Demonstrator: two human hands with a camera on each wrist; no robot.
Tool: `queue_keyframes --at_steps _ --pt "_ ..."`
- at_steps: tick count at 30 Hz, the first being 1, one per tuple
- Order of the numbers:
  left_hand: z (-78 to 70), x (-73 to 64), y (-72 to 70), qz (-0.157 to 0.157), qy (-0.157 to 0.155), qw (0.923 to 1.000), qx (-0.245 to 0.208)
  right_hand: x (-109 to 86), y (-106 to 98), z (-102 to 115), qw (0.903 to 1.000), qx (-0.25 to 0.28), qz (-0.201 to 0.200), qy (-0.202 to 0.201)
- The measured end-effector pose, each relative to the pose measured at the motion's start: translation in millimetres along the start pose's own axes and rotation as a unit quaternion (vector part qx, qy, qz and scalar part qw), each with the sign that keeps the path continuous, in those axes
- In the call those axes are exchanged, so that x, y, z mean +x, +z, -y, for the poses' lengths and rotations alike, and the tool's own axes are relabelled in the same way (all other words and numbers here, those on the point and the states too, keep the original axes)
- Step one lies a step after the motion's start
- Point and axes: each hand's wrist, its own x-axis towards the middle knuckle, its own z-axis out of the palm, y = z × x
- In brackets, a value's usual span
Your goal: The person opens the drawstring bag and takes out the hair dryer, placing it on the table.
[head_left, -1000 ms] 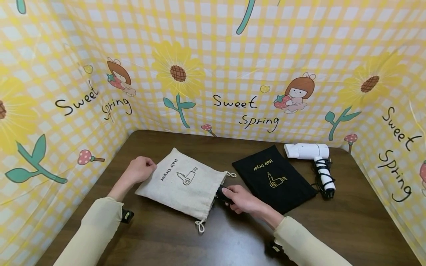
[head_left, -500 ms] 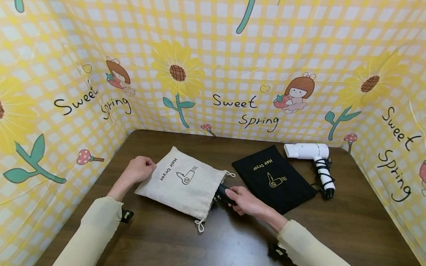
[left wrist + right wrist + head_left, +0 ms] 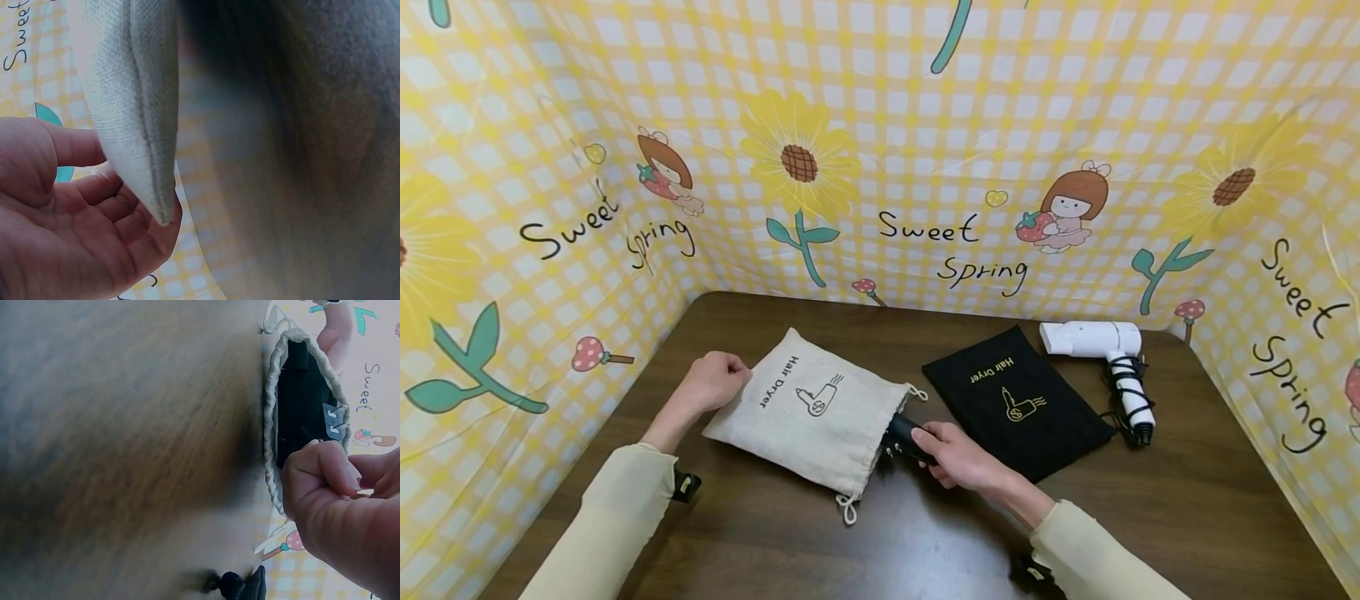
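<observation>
A cream drawstring bag (image 3: 808, 412) printed "Hair Dryer" lies on the table, its mouth toward the right. My left hand (image 3: 713, 382) pinches the closed end; in the left wrist view, thumb and curled fingers (image 3: 134, 231) meet at the bag's edge. From the mouth sticks the end of a black hair dryer (image 3: 904, 436), the remainder hidden inside. My right hand (image 3: 961, 456) grips this end. Seen from the right wrist, the black body (image 3: 300, 403) fills the opening, and a plug's two metal prongs (image 3: 337, 419) show beside the fingers.
A black "Hair Dryer" bag (image 3: 1011, 400) lies flat just beyond my right hand. Behind it, a white hair dryer (image 3: 1090, 338) with its cord wound round the handle rests near the back right corner. Patterned yellow cloth (image 3: 880, 150) walls the table's back and sides.
My right hand has shifted a little to the right with the black hair dryer, and more of it shows outside the bag's mouth. The left hand stays on the bag's end.
</observation>
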Motion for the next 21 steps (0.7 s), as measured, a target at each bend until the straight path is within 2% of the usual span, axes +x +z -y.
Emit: queue_keyframes --at_steps 11,21 --pt "0.6 -1.7 -1.6 0.004 -0.002 1.0 0.002 -5.6 -0.9 0.5 1.0 -0.004 -0.006 0.002" --pt "3.7 -0.5 -0.8 -0.006 0.001 0.9999 0.008 -9.4 -4.8 -1.7 1.0 0.002 -0.009 -0.004"
